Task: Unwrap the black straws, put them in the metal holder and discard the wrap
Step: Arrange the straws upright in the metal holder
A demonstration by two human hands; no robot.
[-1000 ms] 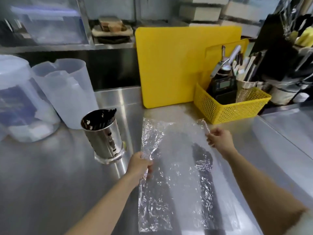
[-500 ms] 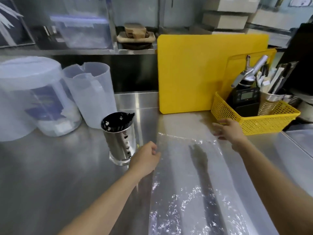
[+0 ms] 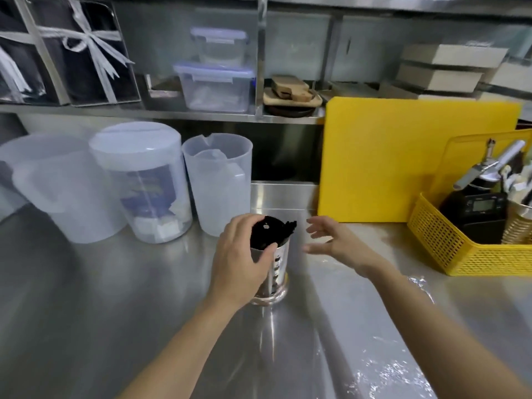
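The metal holder [image 3: 278, 266] stands upright on the steel counter, filled with black straws [image 3: 270, 233] whose tips show at its mouth. My left hand [image 3: 240, 262] wraps around the holder's left side and rim. Just to the right of the holder hovers my right hand [image 3: 335, 243], fingers spread, holding nothing and not touching it. The clear plastic wrap [image 3: 383, 367] lies flat and crinkled on the counter under my right forearm, running to the lower right.
Translucent plastic jugs [image 3: 217, 180] and a lidded canister [image 3: 141, 180] stand behind-left of the holder. A yellow cutting board [image 3: 403, 156] leans at the back right, beside a yellow basket [image 3: 449, 249] of tools. A shelf with containers runs above.
Both hands let go of the wrap, which now lies on the counter. My left hand moved onto the holder and my right hand came in beside it. The view tilted up.
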